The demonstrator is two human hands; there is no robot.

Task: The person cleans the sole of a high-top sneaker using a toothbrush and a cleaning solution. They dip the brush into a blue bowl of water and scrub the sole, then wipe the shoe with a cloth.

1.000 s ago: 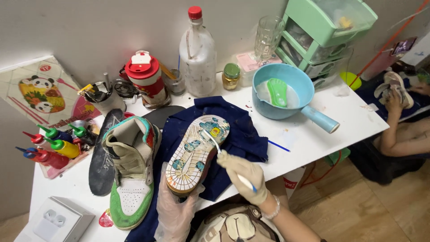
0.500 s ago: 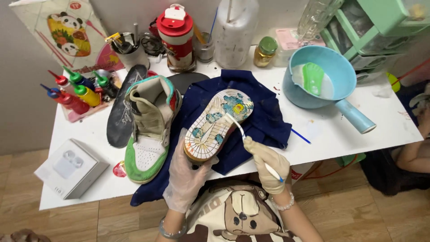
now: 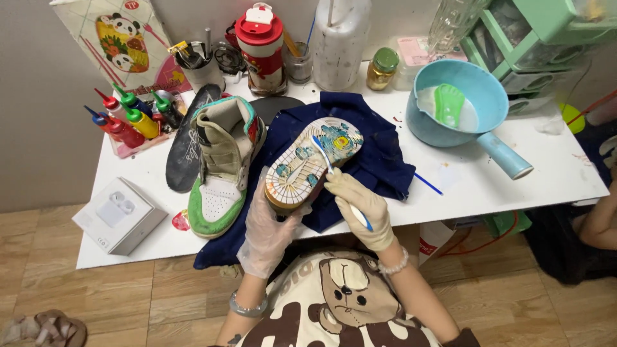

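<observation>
My left hand (image 3: 270,228), in a clear glove, holds a sneaker (image 3: 312,164) upside down by its heel, the painted sole facing up. My right hand (image 3: 360,205), in a pale glove, grips a blue and white toothbrush (image 3: 337,180) whose head rests on the sole near the toe. Both hover over a dark blue cloth (image 3: 373,151) spread on the white table (image 3: 488,186). The second sneaker (image 3: 222,164), green, white and beige, stands upright to the left on the cloth's edge.
A blue basin (image 3: 459,106) with water and a green brush sits at the right. A black insole (image 3: 186,141), coloured squeeze bottles (image 3: 132,119), a red and white flask (image 3: 262,45), jars and a white box (image 3: 119,215) crowd the left and back. A person's arm (image 3: 598,222) shows at far right.
The view has shifted, showing more of the floor and my lap. The sneaker's heel has come closer to me and the brush has slid along the sole.
</observation>
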